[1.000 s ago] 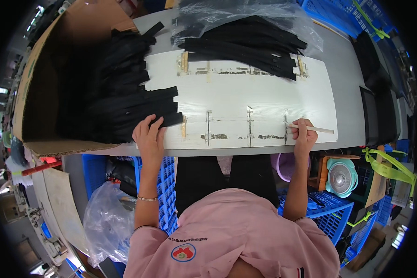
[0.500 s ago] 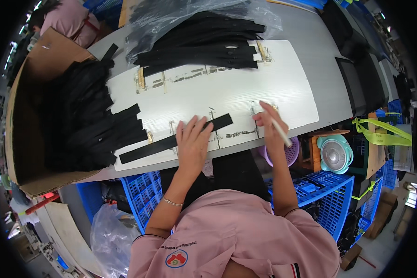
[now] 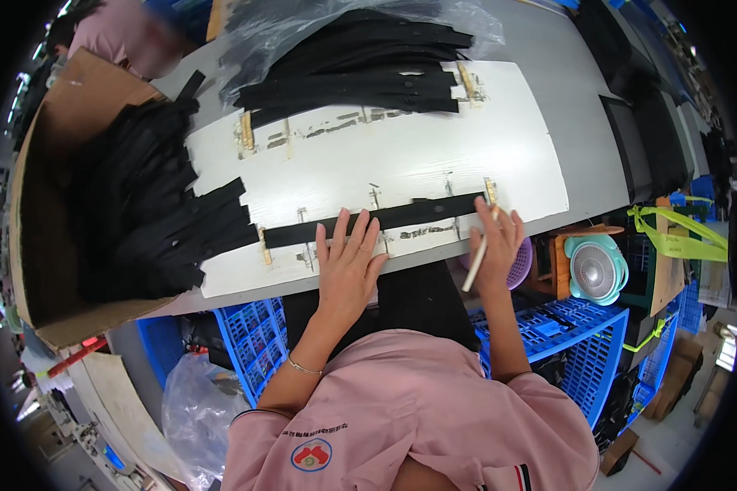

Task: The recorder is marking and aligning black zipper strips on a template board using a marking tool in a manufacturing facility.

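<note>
Fingers (image 3: 357, 235) of our left hand (image 3: 342, 285) lay slightly spread and nearly straight, flat across a black fabric strip (image 3: 405, 215) without closing round it. That strip ran along the near part of a white board (image 3: 516, 147), its left end at one yellowish tab (image 3: 265, 247) and its right end just beside another. Our right hand (image 3: 497, 250) was curled round a slim white stick (image 3: 476, 266) that slanted toward the near edge, and its index fingertip reached the strip's right end. Dark smudges (image 3: 424, 232) marked the board just nearer to us than the strip.

Across the board's far edge we had a pile of black strips (image 3: 344, 90), partly beneath a clear plastic bag (image 3: 467, 20). At left a cardboard box (image 3: 90, 88) stood open toward the board, with a heap of more strips (image 3: 135, 196) spilling from it. Grey tabletop (image 3: 581, 131) showed to the right. Below the near edge we saw a blue crate (image 3: 254, 344) at left, and at right a purple basket (image 3: 522, 262) and a turquoise fan (image 3: 594, 270). Another person (image 3: 106, 37) in pink was at the far left.
</note>
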Action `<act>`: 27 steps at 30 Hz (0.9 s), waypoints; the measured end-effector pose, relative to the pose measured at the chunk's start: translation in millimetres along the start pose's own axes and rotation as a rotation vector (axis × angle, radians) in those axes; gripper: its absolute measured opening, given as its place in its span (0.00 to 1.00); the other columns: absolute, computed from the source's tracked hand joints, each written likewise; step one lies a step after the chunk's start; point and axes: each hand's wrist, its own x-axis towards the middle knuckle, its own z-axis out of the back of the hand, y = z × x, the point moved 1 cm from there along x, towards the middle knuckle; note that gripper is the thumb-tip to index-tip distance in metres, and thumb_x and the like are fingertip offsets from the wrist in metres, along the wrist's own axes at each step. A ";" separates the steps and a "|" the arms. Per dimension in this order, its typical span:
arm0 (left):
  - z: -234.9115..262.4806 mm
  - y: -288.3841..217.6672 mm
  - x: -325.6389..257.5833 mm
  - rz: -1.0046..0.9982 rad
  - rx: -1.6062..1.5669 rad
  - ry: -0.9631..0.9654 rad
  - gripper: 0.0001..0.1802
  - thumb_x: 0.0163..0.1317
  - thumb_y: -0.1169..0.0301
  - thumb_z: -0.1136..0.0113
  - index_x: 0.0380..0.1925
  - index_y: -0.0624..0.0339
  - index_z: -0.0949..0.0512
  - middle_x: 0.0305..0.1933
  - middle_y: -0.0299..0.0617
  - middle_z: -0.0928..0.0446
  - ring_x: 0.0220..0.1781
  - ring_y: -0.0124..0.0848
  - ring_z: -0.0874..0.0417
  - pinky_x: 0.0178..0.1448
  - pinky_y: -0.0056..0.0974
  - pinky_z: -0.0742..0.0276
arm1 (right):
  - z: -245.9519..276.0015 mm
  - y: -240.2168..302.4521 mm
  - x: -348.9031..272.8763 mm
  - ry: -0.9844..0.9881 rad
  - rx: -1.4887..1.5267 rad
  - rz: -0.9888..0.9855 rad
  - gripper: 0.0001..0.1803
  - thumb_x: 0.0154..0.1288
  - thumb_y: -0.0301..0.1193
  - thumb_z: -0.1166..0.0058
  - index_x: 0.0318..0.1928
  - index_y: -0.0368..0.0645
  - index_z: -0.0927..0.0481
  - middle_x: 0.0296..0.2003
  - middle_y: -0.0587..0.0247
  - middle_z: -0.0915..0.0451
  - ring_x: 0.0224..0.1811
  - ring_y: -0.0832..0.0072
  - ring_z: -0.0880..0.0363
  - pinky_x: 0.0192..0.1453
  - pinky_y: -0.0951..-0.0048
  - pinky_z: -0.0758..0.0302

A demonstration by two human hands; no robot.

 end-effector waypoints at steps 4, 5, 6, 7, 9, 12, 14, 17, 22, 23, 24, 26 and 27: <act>10.4 10.2 -13.0 0.069 0.001 -0.009 0.32 0.70 0.64 0.37 0.73 0.57 0.31 0.79 0.45 0.35 0.84 0.48 0.43 0.84 0.62 0.63 | 0.5 -9.4 -2.7 0.003 -0.084 -0.037 0.28 0.65 0.25 0.37 0.66 0.45 0.22 0.56 0.62 0.16 0.62 0.65 0.24 0.77 0.51 0.40; 14.2 14.3 -17.1 0.098 0.017 -0.013 0.33 0.70 0.63 0.37 0.74 0.57 0.31 0.79 0.46 0.35 0.84 0.48 0.44 0.84 0.63 0.66 | -1.1 -7.8 -3.0 -0.031 -0.086 -0.042 0.27 0.65 0.24 0.38 0.65 0.45 0.21 0.55 0.63 0.16 0.61 0.66 0.24 0.77 0.51 0.40; 18.2 18.6 -21.2 0.126 0.032 -0.017 0.34 0.70 0.63 0.37 0.74 0.57 0.32 0.79 0.46 0.35 0.84 0.48 0.44 0.84 0.63 0.68 | -2.1 -5.3 -2.6 -0.052 -0.083 -0.064 0.22 0.70 0.25 0.42 0.63 0.45 0.18 0.53 0.57 0.17 0.61 0.64 0.24 0.76 0.52 0.37; 22.3 23.5 -25.6 0.139 0.037 -0.025 0.34 0.70 0.63 0.37 0.74 0.57 0.32 0.79 0.46 0.35 0.84 0.48 0.44 0.84 0.63 0.68 | -2.8 -3.7 -2.6 -0.048 -0.073 -0.053 0.22 0.70 0.25 0.42 0.63 0.45 0.18 0.53 0.57 0.17 0.61 0.64 0.24 0.76 0.52 0.37; 30.9 35.9 -34.6 0.212 0.090 -0.058 0.36 0.69 0.61 0.36 0.74 0.57 0.33 0.79 0.46 0.36 0.84 0.47 0.44 0.83 0.64 0.72 | -2.9 -4.3 -3.9 -0.044 -0.084 -0.089 0.22 0.69 0.25 0.42 0.63 0.45 0.17 0.53 0.56 0.18 0.61 0.64 0.25 0.76 0.52 0.37; 45.5 51.3 -44.9 0.268 0.089 -0.083 0.37 0.68 0.59 0.35 0.74 0.57 0.33 0.80 0.46 0.36 0.84 0.46 0.44 0.83 0.65 0.73 | -3.3 -5.2 -2.7 -0.062 -0.078 -0.045 0.23 0.68 0.23 0.41 0.63 0.46 0.17 0.53 0.56 0.20 0.60 0.61 0.25 0.74 0.55 0.35; 48.5 53.5 -49.6 0.279 0.081 -0.086 0.37 0.68 0.58 0.34 0.74 0.57 0.33 0.79 0.45 0.36 0.84 0.46 0.44 0.82 0.66 0.72 | -2.9 -3.9 0.1 -0.080 -0.071 -0.025 0.24 0.67 0.21 0.41 0.63 0.48 0.17 0.53 0.56 0.21 0.59 0.58 0.26 0.71 0.58 0.33; 42.8 53.5 -58.2 0.276 0.102 -0.095 0.38 0.68 0.56 0.34 0.75 0.57 0.33 0.79 0.45 0.35 0.83 0.45 0.42 0.82 0.66 0.71 | -0.8 -3.8 -2.8 -0.062 -0.087 -0.066 0.24 0.67 0.21 0.41 0.63 0.47 0.17 0.52 0.57 0.21 0.59 0.59 0.26 0.71 0.58 0.33; 38.9 55.7 -59.2 0.292 0.073 -0.143 0.37 0.68 0.56 0.34 0.74 0.56 0.32 0.78 0.43 0.33 0.82 0.45 0.41 0.82 0.66 0.69 | 6.8 8.3 11.0 0.025 -0.219 -0.007 0.23 0.69 0.24 0.40 0.64 0.43 0.19 0.52 0.58 0.16 0.57 0.61 0.24 0.71 0.52 0.33; 40.9 54.9 -58.5 0.286 0.072 -0.147 0.37 0.68 0.56 0.34 0.74 0.56 0.31 0.77 0.43 0.33 0.82 0.44 0.40 0.82 0.66 0.68 | 8.2 18.8 17.5 -0.003 -0.166 -0.020 0.21 0.71 0.25 0.42 0.64 0.42 0.20 0.50 0.57 0.16 0.57 0.61 0.24 0.71 0.52 0.33; 41.2 54.8 -58.5 0.279 0.070 -0.151 0.37 0.67 0.56 0.34 0.73 0.56 0.31 0.77 0.43 0.32 0.82 0.44 0.40 0.82 0.65 0.68 | 9.5 31.9 24.3 -0.030 -0.115 -0.034 0.20 0.73 0.27 0.45 0.64 0.40 0.20 0.49 0.56 0.15 0.56 0.61 0.23 0.70 0.53 0.34; 40.1 55.4 -58.9 0.278 0.065 -0.162 0.37 0.67 0.55 0.33 0.73 0.55 0.31 0.77 0.43 0.32 0.82 0.44 0.40 0.82 0.65 0.67 | 9.8 67.8 40.8 0.009 0.113 -0.125 0.19 0.75 0.28 0.46 0.63 0.39 0.20 0.48 0.57 0.15 0.54 0.63 0.22 0.68 0.57 0.32; 39.7 55.7 -59.0 0.272 0.068 -0.168 0.37 0.67 0.55 0.33 0.73 0.55 0.30 0.77 0.43 0.32 0.82 0.44 0.39 0.82 0.65 0.67 | 6.6 86.7 47.0 0.046 0.344 -0.225 0.18 0.77 0.29 0.48 0.62 0.37 0.20 0.47 0.57 0.14 0.53 0.65 0.21 0.66 0.60 0.30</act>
